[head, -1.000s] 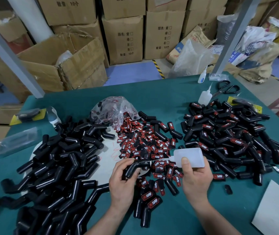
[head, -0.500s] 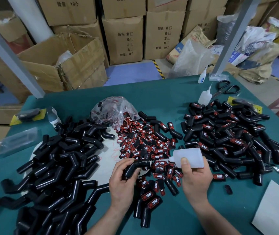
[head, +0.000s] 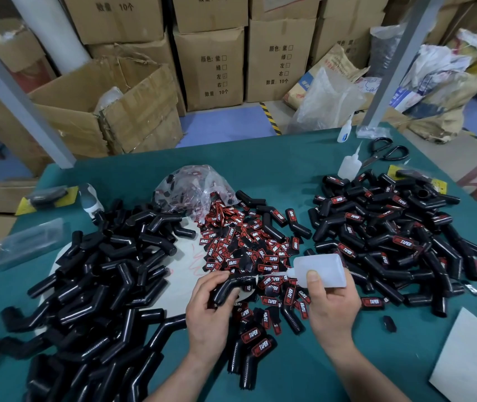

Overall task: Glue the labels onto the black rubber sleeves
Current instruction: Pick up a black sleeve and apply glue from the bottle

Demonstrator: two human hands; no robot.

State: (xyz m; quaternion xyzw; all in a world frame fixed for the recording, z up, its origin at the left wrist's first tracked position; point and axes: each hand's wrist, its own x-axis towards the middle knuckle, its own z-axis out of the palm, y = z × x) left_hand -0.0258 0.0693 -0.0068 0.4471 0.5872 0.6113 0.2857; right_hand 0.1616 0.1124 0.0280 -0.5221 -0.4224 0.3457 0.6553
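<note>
- The left hand (head: 211, 311) has its fingers curled round one bent black rubber sleeve (head: 230, 287), thumb on top, lifting it just off the table in front of the person.
- The right hand (head: 333, 307) grips a translucent white plastic glue bottle (head: 322, 271), thumb pressed on its side. The thin nozzle points left at the sleeve's upper end; whether it touches I cannot tell.
- Under and beyond the hands lies a loose heap of red-and-black "TAPER" labels (head: 246, 245), small flat rectangles.
- To the left is a heap of plain sleeves (head: 101, 285), glossy elbow-shaped tubes, partly on a white sheet (head: 185, 271).
- To the right is a heap of labelled sleeves (head: 391, 242).
- Further back a crumpled clear plastic bag (head: 194, 187) holds more labels, which spill from its mouth.
- On the teal tablecloth (head: 283, 169) behind stand a second glue bottle (head: 347, 166) and black-handled scissors (head: 386, 150).
- On the floor beyond is an open, battered cardboard box (head: 133, 111) with something white inside, then stacked printed cartons (head: 211, 68).
</note>
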